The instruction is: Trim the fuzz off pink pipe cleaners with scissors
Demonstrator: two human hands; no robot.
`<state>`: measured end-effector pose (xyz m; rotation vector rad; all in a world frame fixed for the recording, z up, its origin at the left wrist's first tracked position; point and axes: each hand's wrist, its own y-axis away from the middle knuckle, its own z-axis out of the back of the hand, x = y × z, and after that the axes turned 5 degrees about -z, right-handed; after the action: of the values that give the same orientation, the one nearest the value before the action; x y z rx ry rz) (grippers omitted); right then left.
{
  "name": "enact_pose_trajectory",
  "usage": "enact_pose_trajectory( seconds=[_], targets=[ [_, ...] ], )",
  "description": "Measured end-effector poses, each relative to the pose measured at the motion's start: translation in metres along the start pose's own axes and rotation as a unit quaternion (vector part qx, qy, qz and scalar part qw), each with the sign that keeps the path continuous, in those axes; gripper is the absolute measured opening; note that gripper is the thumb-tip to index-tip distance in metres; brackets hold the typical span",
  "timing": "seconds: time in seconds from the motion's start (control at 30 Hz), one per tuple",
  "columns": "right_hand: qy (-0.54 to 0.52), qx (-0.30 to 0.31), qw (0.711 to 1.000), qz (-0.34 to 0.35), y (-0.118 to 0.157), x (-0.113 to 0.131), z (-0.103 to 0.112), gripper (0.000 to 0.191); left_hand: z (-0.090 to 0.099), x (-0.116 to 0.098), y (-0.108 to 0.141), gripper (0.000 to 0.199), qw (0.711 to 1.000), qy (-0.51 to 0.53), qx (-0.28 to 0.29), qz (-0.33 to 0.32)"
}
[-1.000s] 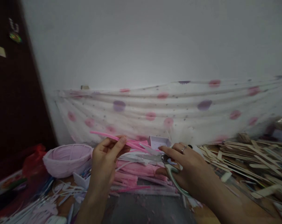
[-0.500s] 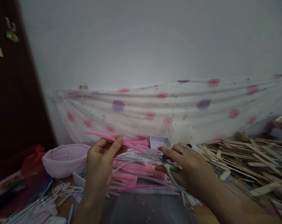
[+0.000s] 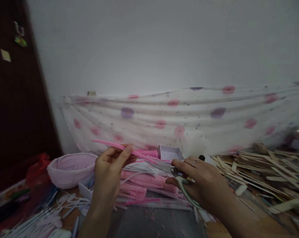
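My left hand (image 3: 112, 167) pinches a bright pink pipe cleaner (image 3: 107, 143) between thumb and fingertips. The strip slants down to the right, and one end sticks out past the hand on the left. My right hand (image 3: 197, 177) grips a pair of scissors (image 3: 165, 168) with pale green handles. Their blades point left and lie at the right-hand part of the pipe cleaner; whether they touch it I cannot tell. Beneath both hands lie bundles of pink pipe cleaners (image 3: 147, 180).
A pale pink basket (image 3: 71, 170) stands to the left, beside white cords (image 3: 72, 200). Behind the scissors sits a small white box (image 3: 164, 152) with beads. Wooden sticks (image 3: 255, 165) are heaped on the right. A grey mat (image 3: 139, 221) with pink scraps lies in front.
The camera view has shifted slightly, so most things appear a little further right. Both hands keep their grips, and the scissors stay by the pipe cleaner's right part.
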<state>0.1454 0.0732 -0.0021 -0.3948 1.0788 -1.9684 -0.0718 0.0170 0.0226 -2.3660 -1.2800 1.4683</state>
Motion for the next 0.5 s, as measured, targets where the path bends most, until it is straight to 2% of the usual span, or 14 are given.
enact_pose_trajectory(
  seconds=[0.2, 0.5],
  targets=[
    [-0.006, -0.022, 1.0, 0.015, 0.0018, -0.0017, -0.0035, 0.026, 0.0004, 0.0014, -0.002, 0.024, 1.0, 0.011, 0.006, 0.016],
    [-0.01, -0.028, 1.0, 0.002, 0.0023, -0.0012, -0.0058, 0.026, -0.0001, 0.0021, -0.002, 0.024, 0.999, 0.016, 0.009, 0.026]
  ],
)
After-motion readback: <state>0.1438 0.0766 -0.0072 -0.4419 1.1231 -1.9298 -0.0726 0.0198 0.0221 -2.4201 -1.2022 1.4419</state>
